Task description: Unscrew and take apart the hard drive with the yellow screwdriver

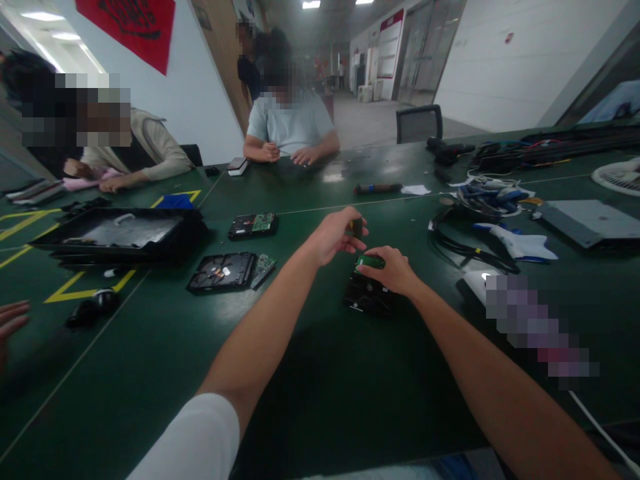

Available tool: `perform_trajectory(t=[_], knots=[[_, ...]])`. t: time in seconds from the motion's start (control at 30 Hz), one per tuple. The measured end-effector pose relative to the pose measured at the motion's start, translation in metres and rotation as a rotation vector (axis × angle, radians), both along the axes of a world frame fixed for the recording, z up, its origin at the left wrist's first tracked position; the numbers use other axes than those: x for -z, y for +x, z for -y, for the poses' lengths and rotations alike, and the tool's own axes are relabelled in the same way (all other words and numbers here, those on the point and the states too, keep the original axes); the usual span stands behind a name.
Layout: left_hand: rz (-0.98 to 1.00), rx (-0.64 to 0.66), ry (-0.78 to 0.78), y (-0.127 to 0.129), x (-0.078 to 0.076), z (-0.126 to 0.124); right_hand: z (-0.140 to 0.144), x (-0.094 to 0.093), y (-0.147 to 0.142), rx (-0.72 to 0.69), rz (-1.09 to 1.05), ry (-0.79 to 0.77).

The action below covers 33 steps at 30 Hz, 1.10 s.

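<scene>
The left hand [336,235] is closed around a short dark tool handle [356,227], probably a screwdriver, which it holds upright above a black hard drive [367,293]. The right hand [390,269] rests on the far end of that drive, its fingers curled over the small green circuit board [371,261] there and pressing it down; it pins the drive rather than lifting it. The drive lies flat on the dark green table [320,373], near its middle and well away from every edge.

To do this step well, I think the tool should stay vertical over the screw, with the right hand keeping the drive from sliding; the tip itself is hidden behind the fingers.

Toward the left edge lie an opened drive [223,272] and another drive with its green board up [253,225]. Near the right edge there is a tangle of cables [470,247]. Two people sit at the far edge.
</scene>
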<state>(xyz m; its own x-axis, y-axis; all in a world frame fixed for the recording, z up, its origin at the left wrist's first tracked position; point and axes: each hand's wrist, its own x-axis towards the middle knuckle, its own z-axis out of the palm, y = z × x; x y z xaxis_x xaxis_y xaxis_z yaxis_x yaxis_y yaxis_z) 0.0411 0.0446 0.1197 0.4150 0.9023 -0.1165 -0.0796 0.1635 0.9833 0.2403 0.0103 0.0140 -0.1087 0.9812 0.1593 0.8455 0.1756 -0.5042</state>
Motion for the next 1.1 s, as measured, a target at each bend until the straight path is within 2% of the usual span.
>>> perform_trajectory(t=[0.13,0.33,0.57,0.8,1.0,1.1], knots=[[0.007,0.001,-0.009,0.0002,0.0001,-0.0002,-0.0003,0.0004,0.0006,-0.010,0.007,-0.004],[-0.042,-0.052,0.059,-0.0001,0.0030,-0.0041,-0.0003,-0.0009,0.0003,0.005,0.006,-0.027],[-0.009,-0.023,-0.006,0.0024,-0.0008,0.0010,0.0006,-0.0007,0.0006,-0.001,0.008,-0.017],[-0.047,-0.030,0.079,0.0011,0.0015,-0.0022,0.0004,-0.0006,0.0007,-0.004,0.008,-0.011],[0.001,0.019,0.001,0.0028,0.0003,0.0009,0.0005,-0.0008,0.0004,-0.002,0.022,-0.001],[-0.004,0.008,0.029,0.0028,0.0003,0.0006,0.0004,-0.0008,0.0005,0.001,0.016,-0.009]])
